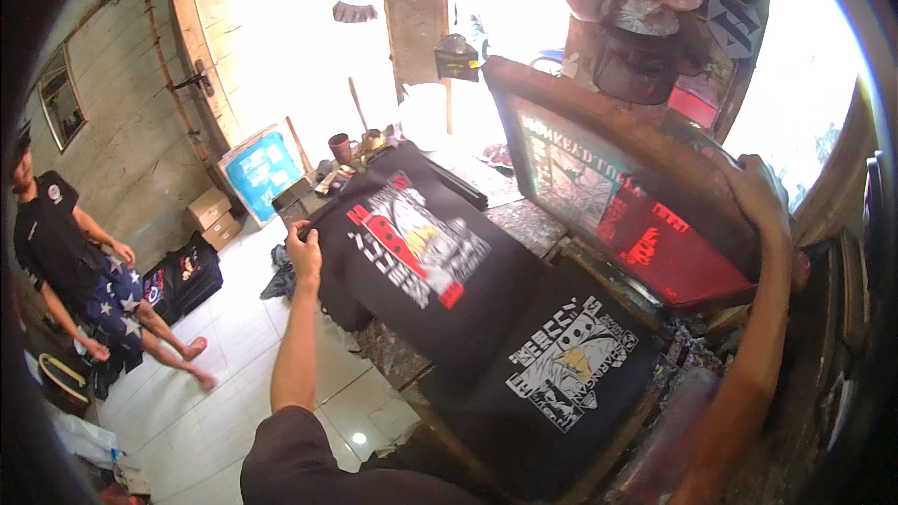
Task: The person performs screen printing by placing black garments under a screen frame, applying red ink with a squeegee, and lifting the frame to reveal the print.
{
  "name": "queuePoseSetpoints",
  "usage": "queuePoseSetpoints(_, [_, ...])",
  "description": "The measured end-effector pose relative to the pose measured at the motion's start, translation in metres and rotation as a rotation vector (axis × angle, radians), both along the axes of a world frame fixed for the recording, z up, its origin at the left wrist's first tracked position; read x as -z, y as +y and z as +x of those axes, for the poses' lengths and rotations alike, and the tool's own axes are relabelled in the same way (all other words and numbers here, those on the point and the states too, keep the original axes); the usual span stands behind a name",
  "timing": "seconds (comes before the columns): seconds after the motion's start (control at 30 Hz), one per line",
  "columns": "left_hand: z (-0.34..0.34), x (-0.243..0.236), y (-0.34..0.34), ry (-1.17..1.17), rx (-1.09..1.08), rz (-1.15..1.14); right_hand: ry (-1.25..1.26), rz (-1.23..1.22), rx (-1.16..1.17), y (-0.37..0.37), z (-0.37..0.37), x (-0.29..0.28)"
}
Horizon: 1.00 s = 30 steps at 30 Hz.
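My left hand (304, 251) is closed at the left edge of a black T-shirt (374, 266), its fingers curled against the cloth. That shirt lies spread out with a red, white and yellow cartoon print, slightly blurred. My right hand (760, 194) grips the upper right edge of a screen-printing frame (608, 192), which stands tilted up. Red ink (669, 257) covers the lower right part of its mesh. Below the raised frame, nearer me, a second black T-shirt (477, 411) lies flat, with a white and yellow print and no red.
At the left, another person (75, 252) stands on the tiled floor by dark printed cloths (182, 276). A blue screen (262, 168) leans near cardboard boxes (213, 217). Cups (341, 148) stand beyond the shirts. A bag-laden post (636, 56) rises behind the frame.
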<state>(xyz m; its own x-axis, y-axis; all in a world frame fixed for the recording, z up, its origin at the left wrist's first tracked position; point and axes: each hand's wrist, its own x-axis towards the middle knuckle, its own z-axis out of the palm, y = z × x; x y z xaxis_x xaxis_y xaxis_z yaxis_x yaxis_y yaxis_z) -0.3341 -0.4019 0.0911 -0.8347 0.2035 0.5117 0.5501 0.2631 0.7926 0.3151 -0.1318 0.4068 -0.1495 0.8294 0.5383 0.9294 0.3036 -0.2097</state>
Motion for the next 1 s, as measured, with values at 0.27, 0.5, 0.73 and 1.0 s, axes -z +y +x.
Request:
queuePoseSetpoints(0.27, [0.393, 0.06, 0.131, 0.491, 1.411, -0.099, -0.021, -0.048, 0.008, 0.012, 0.024, 0.019])
queuePoseSetpoints(0.5, [0.707, 0.076, 0.027, 0.858, 2.332, -0.183, -0.06, -0.032, 0.007, -0.033, 0.016, 0.011])
queuePoseSetpoints(0.73, [0.446, 0.079, 0.087, 0.558, 1.771, -0.591, -0.084, -0.08, 0.05, -0.025, 0.031, 0.006])
queuePoseSetpoints(1.0, [0.347, 0.088, 0.09, 0.748, 1.425, -0.939, -0.046, -0.171, 0.096, 0.005, 0.013, -0.012])
